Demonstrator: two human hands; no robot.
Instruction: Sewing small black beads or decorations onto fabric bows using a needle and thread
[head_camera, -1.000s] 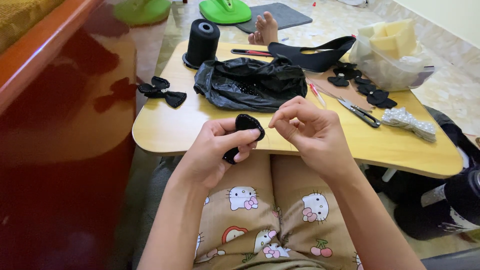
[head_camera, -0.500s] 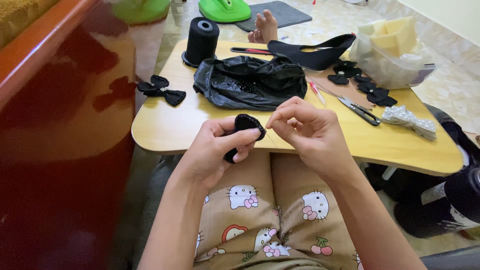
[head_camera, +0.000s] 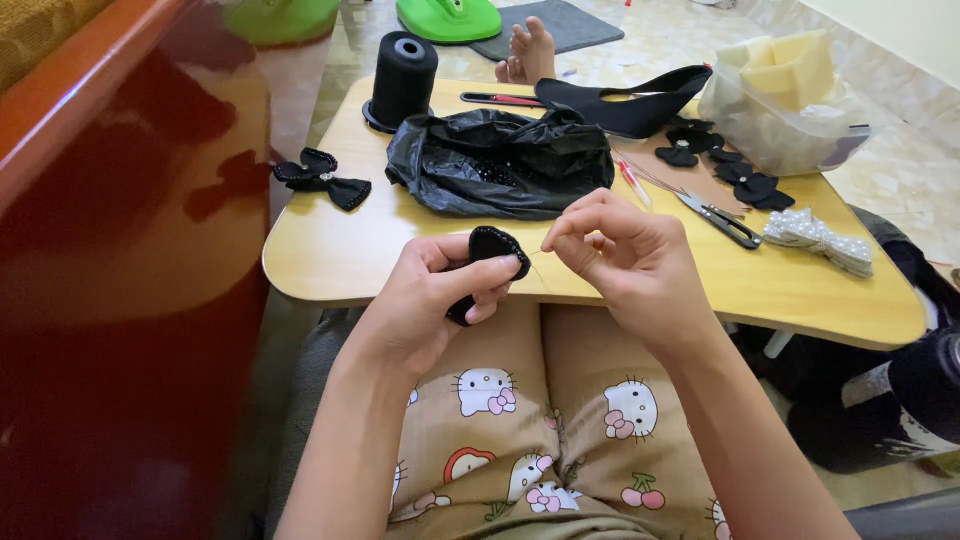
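My left hand (head_camera: 432, 300) grips a small black fabric piece (head_camera: 492, 250) with a beaded edge, held upright above my lap at the near edge of the low wooden table (head_camera: 330, 255). My right hand (head_camera: 625, 258) is pinched shut just right of the piece, fingertips almost touching it, on a thin needle (head_camera: 535, 252) that barely shows. A black plastic bag (head_camera: 500, 160) lies on the table right behind both hands.
A finished black bow (head_camera: 322, 180) lies at the table's left. A black thread cone (head_camera: 402, 80), scissors (head_camera: 718, 215), a white beaded bow (head_camera: 818, 238), several black bows (head_camera: 725, 165) and a bag of yellow foam (head_camera: 790, 95) sit farther back and right. A red glossy cabinet (head_camera: 110, 300) stands at left.
Both hands stay in place with the black piece; the right hand's pinched fingers have shifted only slightly next to it.
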